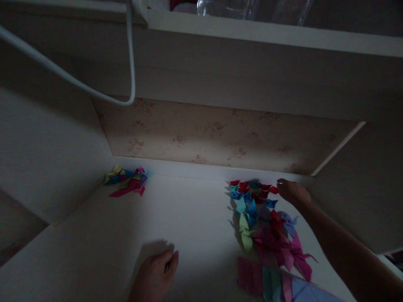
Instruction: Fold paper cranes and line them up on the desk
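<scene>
White table (185,214), dim light, folded paper in many colours. Right hand (294,192) reaches in from the right edge; its fingers sit bunched, tips against a small red piece (273,190) at the right end of the topmost row, right of centre. Whether they pinch it or only touch it, cannot tell. Left hand (154,270) rests low, left of centre, loosely curled, thumb near the fingers, a dark gap between; cannot tell if it holds anything. Small pieces (242,187) lie close together in short red and blue rows; below them come larger ones: a pale green piece (244,235), a purple piece (289,224), pink pieces (278,248) crowded together. Flat strips (250,277) run along the bottom, lower right. A separate mixed heap (134,183) lies against the corner at middle left, well apart from the rows. My reading: step in hand is work on the rows, one small piece at a time, at the right end; setting down or picking up, one frame does not settle. Next move, I judge, calls for a light fingertip touch, squaring with the neighbours, and the wrist kept off the purple piece below.
</scene>
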`<move>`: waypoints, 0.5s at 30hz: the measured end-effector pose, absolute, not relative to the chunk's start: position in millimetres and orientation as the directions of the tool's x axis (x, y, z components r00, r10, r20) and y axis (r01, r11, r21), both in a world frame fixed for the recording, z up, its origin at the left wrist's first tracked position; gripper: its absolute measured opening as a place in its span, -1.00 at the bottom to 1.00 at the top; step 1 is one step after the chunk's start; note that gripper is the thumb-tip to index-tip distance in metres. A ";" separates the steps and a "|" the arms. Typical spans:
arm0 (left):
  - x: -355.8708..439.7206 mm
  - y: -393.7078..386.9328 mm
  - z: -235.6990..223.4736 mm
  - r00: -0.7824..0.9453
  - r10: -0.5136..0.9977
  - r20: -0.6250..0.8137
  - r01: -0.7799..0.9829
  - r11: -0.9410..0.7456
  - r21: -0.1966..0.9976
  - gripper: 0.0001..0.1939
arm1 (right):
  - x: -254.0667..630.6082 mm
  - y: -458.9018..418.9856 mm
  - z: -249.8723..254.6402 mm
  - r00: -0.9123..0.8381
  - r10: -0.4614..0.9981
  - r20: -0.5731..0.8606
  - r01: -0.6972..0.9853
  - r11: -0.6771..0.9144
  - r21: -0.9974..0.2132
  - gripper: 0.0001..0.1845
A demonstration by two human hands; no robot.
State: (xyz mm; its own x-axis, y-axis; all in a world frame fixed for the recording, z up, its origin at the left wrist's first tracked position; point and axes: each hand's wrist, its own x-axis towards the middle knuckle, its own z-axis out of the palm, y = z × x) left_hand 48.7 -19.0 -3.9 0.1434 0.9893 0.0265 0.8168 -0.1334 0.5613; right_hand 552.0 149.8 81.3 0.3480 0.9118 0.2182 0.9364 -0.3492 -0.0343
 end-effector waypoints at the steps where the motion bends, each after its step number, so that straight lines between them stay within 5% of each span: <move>1: 49.1 -19.6 -1.2 0.146 0.989 0.028 0.817 -0.137 0.560 -0.57 | 541.6 143.3 86.9 0.345 0.915 0.209 0.937 -0.348 -0.024 -0.62; 4: 49.7 -22.3 7.3 0.150 0.988 0.039 0.816 -0.145 0.560 -0.56 | 502.2 118.8 105.7 0.344 0.914 0.213 0.938 -0.327 -0.114 -0.60; 6: 49.3 -24.3 11.5 0.157 0.986 0.054 0.806 -0.159 0.571 -0.56 | 470.3 96.8 116.9 0.362 0.911 0.200 0.896 -0.280 -0.344 -0.61; 10: 46.1 -27.0 13.1 0.189 0.980 0.068 0.781 -0.191 0.595 -0.57 | 402.1 41.3 126.6 0.334 0.939 0.076 0.611 -0.155 -0.776 -0.59; 15: 42.3 -27.0 6.0 0.200 0.978 0.060 0.745 -0.192 0.639 -0.58 | 322.4 -24.9 110.0 0.191 0.980 -0.062 0.180 -0.097 -0.979 -0.65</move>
